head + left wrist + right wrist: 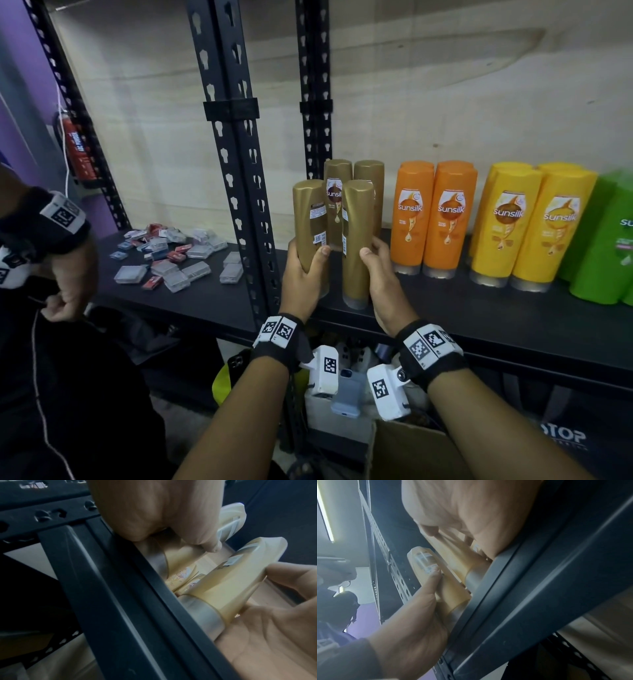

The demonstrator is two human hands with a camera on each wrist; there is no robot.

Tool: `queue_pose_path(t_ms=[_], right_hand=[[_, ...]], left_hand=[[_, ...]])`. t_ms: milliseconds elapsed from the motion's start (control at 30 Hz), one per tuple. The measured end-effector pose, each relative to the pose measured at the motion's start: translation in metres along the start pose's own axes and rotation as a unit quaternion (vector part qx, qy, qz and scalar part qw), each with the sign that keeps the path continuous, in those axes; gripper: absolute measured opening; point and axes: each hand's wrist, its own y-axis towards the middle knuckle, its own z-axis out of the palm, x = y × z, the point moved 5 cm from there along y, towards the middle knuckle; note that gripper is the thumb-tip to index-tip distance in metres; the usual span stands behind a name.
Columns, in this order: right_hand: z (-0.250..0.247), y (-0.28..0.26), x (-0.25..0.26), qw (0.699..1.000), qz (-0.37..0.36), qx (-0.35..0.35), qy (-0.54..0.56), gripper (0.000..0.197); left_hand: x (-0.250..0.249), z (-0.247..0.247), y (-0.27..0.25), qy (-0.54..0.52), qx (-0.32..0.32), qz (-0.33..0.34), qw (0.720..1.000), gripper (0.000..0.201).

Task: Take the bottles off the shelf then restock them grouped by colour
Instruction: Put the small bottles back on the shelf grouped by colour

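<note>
Left hand (pixel 301 274) gripping gold bottle (pixel 310 233), right hand (pixel 383 277) gripping second gold bottle (pixel 358 240), both upright at front edge of black shelf (pixel 479 308). Orange bottles (pixel 431 219), yellow bottles (pixel 527 226) alongside, right.

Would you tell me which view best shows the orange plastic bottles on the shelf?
The head view: the orange plastic bottles stand upright and fully visible between the gold and yellow groups. Neither wrist view shows them, only gold bottles and black shelf frame.
</note>
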Motion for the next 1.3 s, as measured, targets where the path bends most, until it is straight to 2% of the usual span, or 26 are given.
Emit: queue_pose_path(t_ms=[67,200,467,567,700,933,1067,1133,1167,1267,1300], right_hand=[[-0.001,0.000,0.001,1.000,-0.001,-0.001,0.003,0.043],[-0.001,-0.007,0.006,1.000,-0.024,-0.005,0.004,0.055],[-0.003,-0.009,0.003,0.997,-0.027,-0.017,-0.069,0.060],[-0.003,-0.008,0.003,0.994,-0.026,-0.025,-0.104,0.056],[-0.002,-0.010,0.005,0.994,-0.031,-0.012,-0.100,0.046],[-0.002,-0.010,0.002,0.990,-0.044,-0.016,-0.137,0.043],[-0.001,-0.012,0.002,0.988,-0.049,-0.020,-0.144,0.049],[-0.002,-0.012,0.002,0.989,-0.047,-0.020,-0.141,0.050],[-0.002,-0.013,0.003,0.989,-0.048,-0.020,-0.141,0.049],[-0.001,-0.015,0.008,0.990,-0.054,-0.029,-0.128,0.032],[-0.001,-0.016,0.009,0.991,-0.055,-0.032,-0.120,0.025]], left_hand=[[0.001,0.001,0.000,0.001,-0.002,-0.001,1.000,0.047],[0.002,0.001,-0.001,-0.009,0.002,-0.001,1.000,0.053],[0.008,0.000,-0.005,-0.027,0.020,-0.027,0.999,0.073],[0.009,-0.001,-0.005,-0.069,0.026,-0.073,0.995,0.082],[0.014,-0.002,-0.004,-0.121,0.024,-0.159,0.980,0.106],[0.012,-0.001,-0.003,-0.126,0.035,-0.164,0.978,0.096],[0.009,-0.003,-0.006,-0.085,0.025,-0.137,0.987,0.062],[0.008,-0.004,-0.006,-0.066,0.020,-0.117,0.991,0.066],[0.008,-0.005,-0.005,-0.055,0.017,-0.109,0.992,0.064],[0.006,-0.007,-0.006,-0.016,0.004,-0.074,0.997,0.033],[0.005,-0.008,-0.006,-0.010,-0.002,-0.063,0.998,0.035]])
